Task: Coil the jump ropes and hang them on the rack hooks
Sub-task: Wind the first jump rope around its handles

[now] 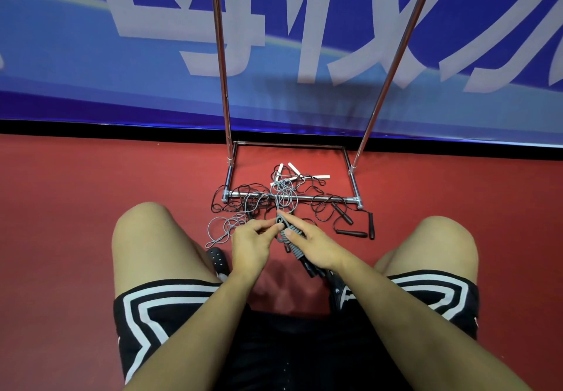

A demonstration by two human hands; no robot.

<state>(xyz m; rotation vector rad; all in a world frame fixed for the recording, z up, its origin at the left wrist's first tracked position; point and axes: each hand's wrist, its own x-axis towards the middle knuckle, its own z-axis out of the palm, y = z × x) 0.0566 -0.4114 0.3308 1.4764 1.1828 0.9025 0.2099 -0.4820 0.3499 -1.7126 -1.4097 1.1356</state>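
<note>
I squat over a tangle of jump ropes on the red floor. My right hand [316, 246] grips the grey rope's ribbed handles [297, 250], with a grey loop wound at their top. My left hand [254, 243] pinches the grey rope [278, 225] at that loop. Loose grey cord [225, 227] trails left on the floor and up over the rack's base bar. Black ropes [243, 200] lie knotted across the bar, their dark handles [353, 232] to the right. White handles [294, 172] lie inside the rack base. The hooks are out of view.
The metal rack [292, 198] stands in front of me, its two poles [221, 55] rising out of frame. A blue banner wall [122, 55] runs behind it. My bare knees flank the ropes; a black shoe [217, 258] shows under my left leg.
</note>
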